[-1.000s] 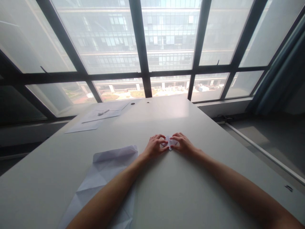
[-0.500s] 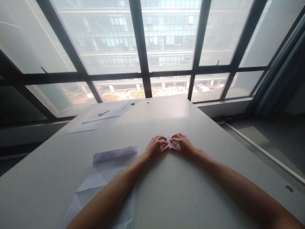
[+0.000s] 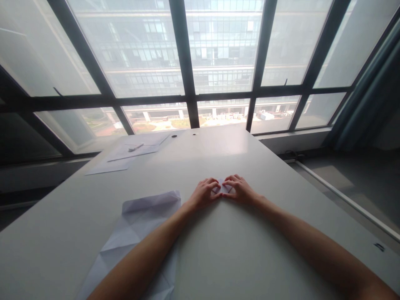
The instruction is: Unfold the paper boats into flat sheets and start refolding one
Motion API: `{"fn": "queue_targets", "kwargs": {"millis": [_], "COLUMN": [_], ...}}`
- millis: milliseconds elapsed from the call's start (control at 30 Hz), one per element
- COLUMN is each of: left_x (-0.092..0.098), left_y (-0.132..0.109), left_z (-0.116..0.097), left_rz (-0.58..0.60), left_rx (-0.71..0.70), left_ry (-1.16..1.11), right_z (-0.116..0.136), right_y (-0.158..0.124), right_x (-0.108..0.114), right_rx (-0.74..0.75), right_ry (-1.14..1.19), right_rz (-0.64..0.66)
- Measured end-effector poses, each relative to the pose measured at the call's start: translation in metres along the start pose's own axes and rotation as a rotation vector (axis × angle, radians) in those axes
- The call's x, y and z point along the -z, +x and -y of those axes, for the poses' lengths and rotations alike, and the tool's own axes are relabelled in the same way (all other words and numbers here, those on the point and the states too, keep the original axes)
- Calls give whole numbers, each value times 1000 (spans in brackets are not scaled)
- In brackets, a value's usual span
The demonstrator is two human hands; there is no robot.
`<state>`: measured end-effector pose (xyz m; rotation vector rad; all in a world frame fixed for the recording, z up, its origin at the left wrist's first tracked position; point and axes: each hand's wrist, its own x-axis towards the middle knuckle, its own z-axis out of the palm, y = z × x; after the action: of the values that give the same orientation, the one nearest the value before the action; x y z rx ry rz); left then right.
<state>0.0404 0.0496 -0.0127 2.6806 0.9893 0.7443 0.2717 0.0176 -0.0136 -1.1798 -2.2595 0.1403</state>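
Between my hands, on the table, is a small piece of folded white paper [image 3: 221, 186], mostly covered by fingers. My left hand [image 3: 206, 191] curls its fingers and thumb round the paper's left side. On the right side, my right hand [image 3: 238, 188] grips it the same way, the two thumbs nearly meeting at the near edge. A large creased sheet of paper [image 3: 134, 225] lies under and beside my left forearm, which hides part of it.
The white table [image 3: 218, 250] reaches to tall windows. At its far left lie flat paper sheets [image 3: 118, 164] with a white pen-like item [image 3: 136, 147] on top. A cable hole [image 3: 174, 136] sits at the far edge. A dark mark [image 3: 379, 247] shows near the right edge.
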Motion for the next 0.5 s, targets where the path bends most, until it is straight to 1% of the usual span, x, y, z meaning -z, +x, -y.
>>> {"fn": "queue_targets", "kwargs": {"millis": [500], "left_x": [-2], "left_y": [-1], "left_z": [3], "left_rz": [7], "left_rx": [-7], "left_ry": [14], "right_z": [-2], "right_y": [-1], "right_x": [-1], "right_rx": [0], "right_ry": [-6], "right_rz": [1]}}
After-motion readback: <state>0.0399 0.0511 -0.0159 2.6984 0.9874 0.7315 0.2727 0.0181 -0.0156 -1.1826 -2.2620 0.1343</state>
